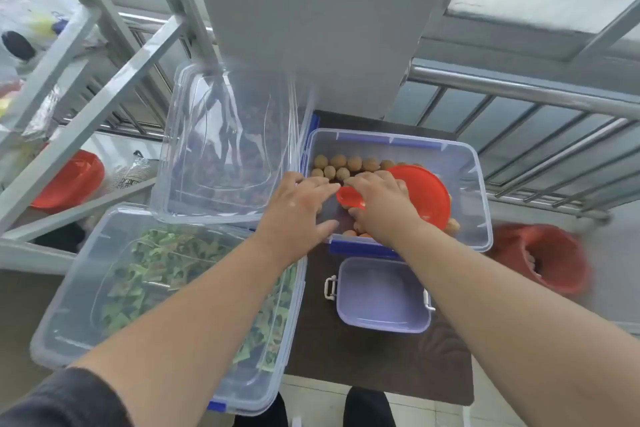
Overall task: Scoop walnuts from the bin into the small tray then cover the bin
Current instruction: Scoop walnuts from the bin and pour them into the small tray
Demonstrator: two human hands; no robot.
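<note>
A clear plastic bin with blue latches stands open on a dark brown table, with walnuts along its far side. An orange scoop lies inside it. My right hand grips the scoop's handle inside the bin. My left hand rests with fingers spread on the bin's left rim. The bin's clear lid leans to the left on another container. A small lavender tray with white clips sits empty in front of the bin.
A lidded clear bin of green pieces sits at the lower left. A grey pillar rises behind the walnut bin. Metal railings run on the right. An orange bucket stands right, an orange bowl left.
</note>
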